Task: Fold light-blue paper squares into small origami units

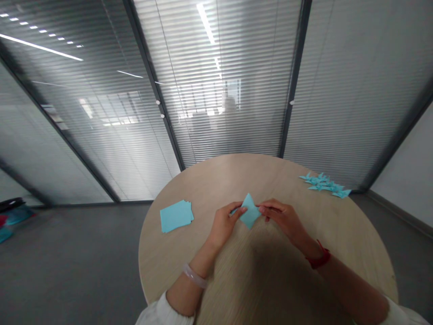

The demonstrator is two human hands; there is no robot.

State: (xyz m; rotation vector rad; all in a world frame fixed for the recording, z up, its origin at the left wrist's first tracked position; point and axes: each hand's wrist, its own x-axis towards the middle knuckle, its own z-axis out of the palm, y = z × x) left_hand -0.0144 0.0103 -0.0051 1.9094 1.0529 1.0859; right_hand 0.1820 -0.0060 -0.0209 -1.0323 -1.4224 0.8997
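A small piece of light-blue origami paper (pixel 251 214), folded into a diamond shape, is held between my two hands above the round table. My left hand (pixel 224 222) pinches its left side, with the thumb lying on top and the fingers behind. At the right corner, the thumb and fingertips of my right hand (pixel 283 218) are closed on the paper's edge. A stack of flat light-blue paper sheets (pixel 176 216) lies on the table to the left of my left hand. Several folded paper cranes (pixel 321 182) sit in a cluster at the far right.
The round wooden table (pixel 230 176) stands near a glass partition with blinds (pixel 230 131). Its far edge comes close to the glass. On the grey floor (pixel 88 266) at far left lies a dark and blue item (pixel 16 212), cut off by the frame.
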